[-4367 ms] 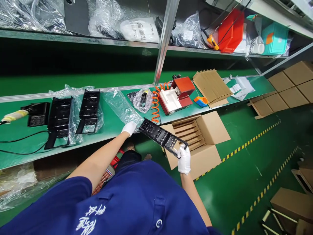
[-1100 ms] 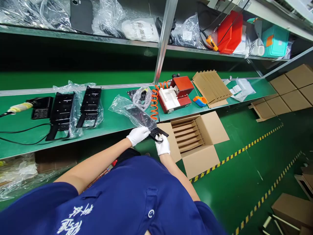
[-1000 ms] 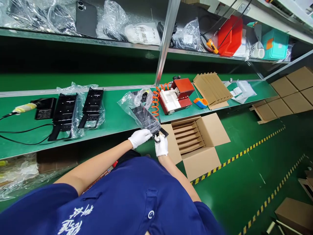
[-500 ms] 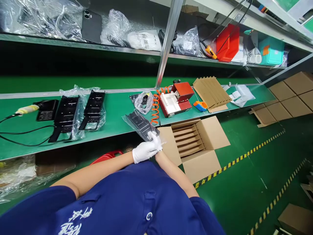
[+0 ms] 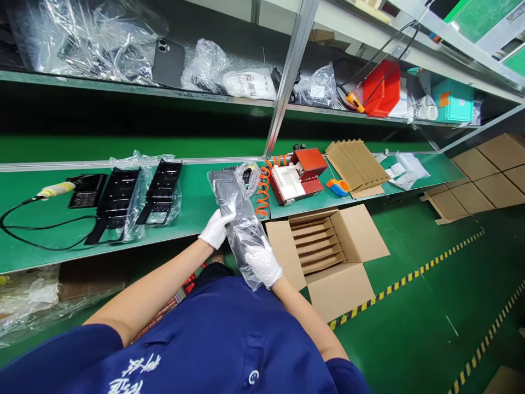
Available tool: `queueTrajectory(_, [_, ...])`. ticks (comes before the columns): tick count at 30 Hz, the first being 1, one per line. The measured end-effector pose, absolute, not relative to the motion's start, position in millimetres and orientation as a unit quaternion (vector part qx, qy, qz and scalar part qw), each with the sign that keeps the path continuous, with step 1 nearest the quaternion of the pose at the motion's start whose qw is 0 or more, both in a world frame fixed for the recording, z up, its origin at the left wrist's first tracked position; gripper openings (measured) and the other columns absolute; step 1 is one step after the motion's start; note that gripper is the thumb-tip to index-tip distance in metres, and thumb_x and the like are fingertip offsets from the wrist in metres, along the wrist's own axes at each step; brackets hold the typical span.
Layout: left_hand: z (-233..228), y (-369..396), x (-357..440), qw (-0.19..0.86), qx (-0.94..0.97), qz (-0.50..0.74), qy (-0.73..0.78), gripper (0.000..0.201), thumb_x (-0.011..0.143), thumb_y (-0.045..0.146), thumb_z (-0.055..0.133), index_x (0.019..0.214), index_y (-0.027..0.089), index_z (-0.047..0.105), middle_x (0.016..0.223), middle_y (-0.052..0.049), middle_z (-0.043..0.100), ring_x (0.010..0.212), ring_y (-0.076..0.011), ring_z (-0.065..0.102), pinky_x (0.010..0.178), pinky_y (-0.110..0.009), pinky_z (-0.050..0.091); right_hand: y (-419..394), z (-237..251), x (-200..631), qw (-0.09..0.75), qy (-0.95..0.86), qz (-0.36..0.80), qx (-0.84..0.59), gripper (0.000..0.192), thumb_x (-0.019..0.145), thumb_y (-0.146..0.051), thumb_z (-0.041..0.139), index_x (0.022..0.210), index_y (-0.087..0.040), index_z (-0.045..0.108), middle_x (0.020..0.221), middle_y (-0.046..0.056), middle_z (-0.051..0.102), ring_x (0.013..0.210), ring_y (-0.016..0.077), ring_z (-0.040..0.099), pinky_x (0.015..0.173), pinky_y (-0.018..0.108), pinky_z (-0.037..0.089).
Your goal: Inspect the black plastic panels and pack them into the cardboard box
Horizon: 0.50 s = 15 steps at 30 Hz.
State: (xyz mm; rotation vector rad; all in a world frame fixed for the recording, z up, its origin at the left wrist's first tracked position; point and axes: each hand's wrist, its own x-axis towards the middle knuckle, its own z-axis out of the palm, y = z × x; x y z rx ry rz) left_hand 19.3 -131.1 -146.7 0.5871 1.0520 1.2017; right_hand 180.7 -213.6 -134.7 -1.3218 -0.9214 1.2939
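White-gloved left hand (image 5: 216, 228) and right hand (image 5: 264, 264) both gripping a long black plastic part sleeved in a crinkled clear bag (image 5: 240, 220), open slotted cardboard box (image 5: 332, 253) just right of the hands

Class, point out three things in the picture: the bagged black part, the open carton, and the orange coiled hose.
bagged part (image 5: 240, 221), head view, on the plastic-wrapped middle between the hands.
carton (image 5: 340, 287), head view, on its near outer wall.
coiled hose (image 5: 262, 191), head view, on the coils' middle.

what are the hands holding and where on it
Both hold one black part in a clear plastic bag: left hand grips its middle, right hand its near, lower end.
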Motion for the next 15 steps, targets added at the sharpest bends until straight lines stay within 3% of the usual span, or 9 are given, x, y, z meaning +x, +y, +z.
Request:
queueTrajectory(2, [-140.1,-132.4,31.6,0.662,0.248,0.545,0.452,0.07,0.053,0.03,0.092,0.114,0.018,0.06,0.114,-0.009,0.073,0.096,-0.0219,0.07,0.092,-0.038,0.058,-223.5,-131.1,197.8,0.464,-0.447,0.55,-0.531,0.006,0.082,-0.017,0.074,0.076,-0.015,0.073,0.088,0.002,0.077,0.091,0.0133,0.074,0.099,0.03,0.058])
queueTrajectory(5, [-129.9,-132.2,44.9,0.666,0.257,0.554,0.428,0.069,0.056,0.026,0.092,0.115,0.018,0.059,0.12,-0.01,0.072,0.101,-0.0239,0.071,0.095,-0.041,0.058,-254.8,-147.4,238.0,0.387,-0.583,0.486,-0.524,0.032,0.069,-0.009,0.079,0.096,-0.026,0.08,0.118,0.004,0.077,0.127,0.0246,0.064,0.125,0.045,0.034])
queueTrajectory(7, [-124.3,-127.2,50.0,0.655,0.284,0.559,0.422,0.067,0.058,0.027,0.091,0.117,0.019,0.058,0.126,-0.011,0.07,0.107,-0.0246,0.07,0.099,-0.042,0.056,-281.3,-168.7,269.5,0.353,-0.632,0.393,-0.567,0.033,0.082,-0.018,0.065,0.111,-0.028,0.078,0.128,0.007,0.073,0.129,0.0278,0.063,0.122,0.053,0.038])
queueTrajectory(11, [-119.7,-110.9,61.7,0.636,0.342,0.547,0.424,0.068,0.061,0.029,0.088,0.12,0.019,0.056,0.135,-0.011,0.066,0.118,-0.0256,0.066,0.111,-0.046,0.049,-312.4,-188.5,307.2,0.427,-0.412,0.227,-0.772,0.037,0.089,-0.04,0.052,0.11,-0.018,0.073,0.113,0.019,0.074,0.108,0.0347,0.072,0.102,0.061,0.055])
queueTrajectory(13, [-120.8,-104.3,72.7,0.629,0.372,0.528,0.433,0.067,0.062,0.031,0.087,0.12,0.019,0.055,0.134,-0.011,0.066,0.12,-0.0261,0.065,0.114,-0.048,0.046,-304.6,-176.0,295.9,0.444,-0.383,0.194,-0.787,0.046,0.09,-0.044,0.053,0.121,-0.014,0.068,0.123,0.021,0.07,0.115,0.0351,0.068,0.105,0.059,0.053])
queueTrajectory(15, [-123.3,-100.1,86.6,0.626,0.401,0.509,0.434,0.064,0.064,0.032,0.086,0.119,0.02,0.055,0.133,-0.011,0.066,0.121,-0.026,0.065,0.115,-0.048,0.045,-280.3,-157.0,264.7,0.425,-0.456,0.187,-0.759,0.057,0.087,-0.042,0.061,0.137,-0.014,0.06,0.142,0.021,0.06,0.134,0.0356,0.056,0.116,0.057,0.044])
